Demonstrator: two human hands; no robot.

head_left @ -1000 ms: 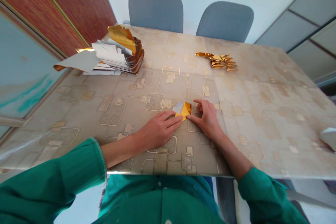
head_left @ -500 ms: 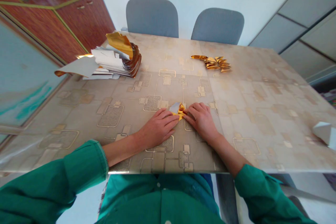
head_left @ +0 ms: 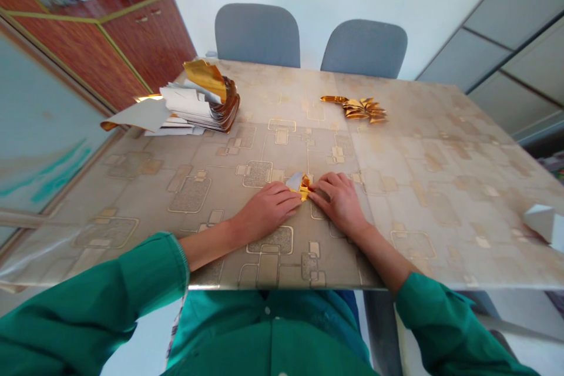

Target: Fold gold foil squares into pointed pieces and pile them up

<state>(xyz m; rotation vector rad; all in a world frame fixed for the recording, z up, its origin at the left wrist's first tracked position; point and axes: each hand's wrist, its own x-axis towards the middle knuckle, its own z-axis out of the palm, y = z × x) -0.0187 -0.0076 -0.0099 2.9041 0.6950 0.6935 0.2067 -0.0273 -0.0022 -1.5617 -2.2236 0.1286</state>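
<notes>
A small piece of folded gold foil paper (head_left: 304, 187) lies on the table near its front, with a pale underside showing at its upper left. My left hand (head_left: 274, 207) rests over its left end, fingers together and pressing it to the table. At its right end my right hand (head_left: 337, 200) pinches the edge between thumb and fingertips. Parts of the paper are hidden beneath the fingers of both hands.
A thick stack of gold-and-white paper sheets (head_left: 189, 108) sits at the back left. Several folded gold pieces (head_left: 363, 110) lie at the back right. A white angular object (head_left: 544, 223) is at the right edge. Two grey chairs (head_left: 258, 35) stand behind the table (head_left: 418, 188).
Both hands stay on the folded paper with only slight finger movement. The whole view has shifted a little.
</notes>
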